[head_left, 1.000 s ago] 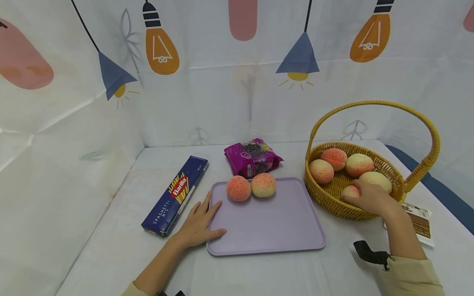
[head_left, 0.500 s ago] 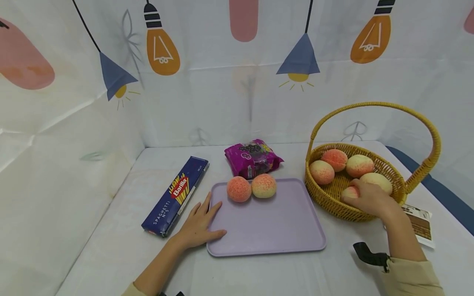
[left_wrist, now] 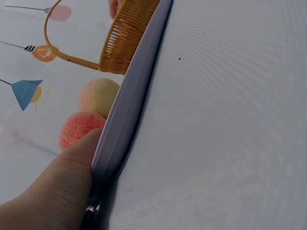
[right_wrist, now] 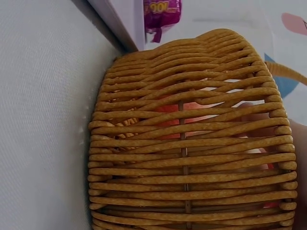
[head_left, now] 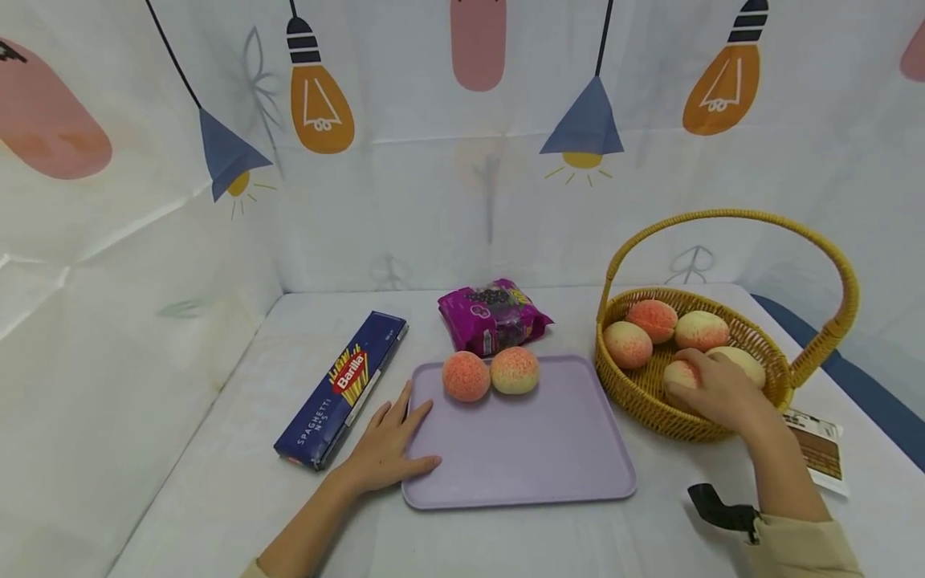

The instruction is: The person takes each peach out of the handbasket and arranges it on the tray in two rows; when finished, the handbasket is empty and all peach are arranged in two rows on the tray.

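Observation:
My right hand reaches into the yellow wicker basket and grips a pale peach with a pink blush. Several other peaches lie around it in the basket, one red-orange at the back. In the right wrist view the woven wall hides most of that hand. My left hand rests with spread, straight fingers on the left rim of the lilac tray. On the tray's back edge sit two peaches side by side, one coral, one yellowish.
A blue spaghetti box lies at an angle left of the tray. Behind the tray is a purple snack bag. A brown-and-white packet lies partly under the right forearm, beside the basket. The basket's tall handle arches over it.
The head view has tilted slightly up, so everything sits a little lower. The peach in my right hand shows a bit more in the basket. My left hand stays on the tray.

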A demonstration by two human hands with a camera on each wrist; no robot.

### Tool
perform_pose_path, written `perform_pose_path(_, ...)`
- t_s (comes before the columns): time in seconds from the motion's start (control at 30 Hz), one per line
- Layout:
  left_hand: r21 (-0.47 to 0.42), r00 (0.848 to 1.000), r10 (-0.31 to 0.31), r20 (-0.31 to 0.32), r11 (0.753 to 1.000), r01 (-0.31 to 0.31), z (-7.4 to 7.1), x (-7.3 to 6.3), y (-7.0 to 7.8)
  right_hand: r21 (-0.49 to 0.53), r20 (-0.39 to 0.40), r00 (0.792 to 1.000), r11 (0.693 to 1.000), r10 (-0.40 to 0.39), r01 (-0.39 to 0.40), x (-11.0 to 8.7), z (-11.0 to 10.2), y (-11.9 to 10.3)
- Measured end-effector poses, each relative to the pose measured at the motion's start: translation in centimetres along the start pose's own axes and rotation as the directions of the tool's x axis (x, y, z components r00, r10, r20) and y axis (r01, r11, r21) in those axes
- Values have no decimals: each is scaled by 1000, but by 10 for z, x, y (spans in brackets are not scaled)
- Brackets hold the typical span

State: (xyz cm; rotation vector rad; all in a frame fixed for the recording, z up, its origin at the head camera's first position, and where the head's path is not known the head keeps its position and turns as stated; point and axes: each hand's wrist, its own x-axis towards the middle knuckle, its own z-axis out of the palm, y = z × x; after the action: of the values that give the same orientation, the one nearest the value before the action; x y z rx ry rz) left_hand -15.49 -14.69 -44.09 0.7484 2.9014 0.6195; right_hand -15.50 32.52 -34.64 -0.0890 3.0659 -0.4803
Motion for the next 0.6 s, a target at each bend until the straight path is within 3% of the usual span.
perform_pose_path(0.23, 32, 998, 49, -43, 998, -48, 3, -2, -1, 44, -77, 997, 999, -10, 13, -1, 1, -3)
perform_pose_path(0.6, 23, 998, 44, -33, 999, -43, 1, -1, 0, 52, -117, 993, 999, -5, 11, 0, -1, -6)
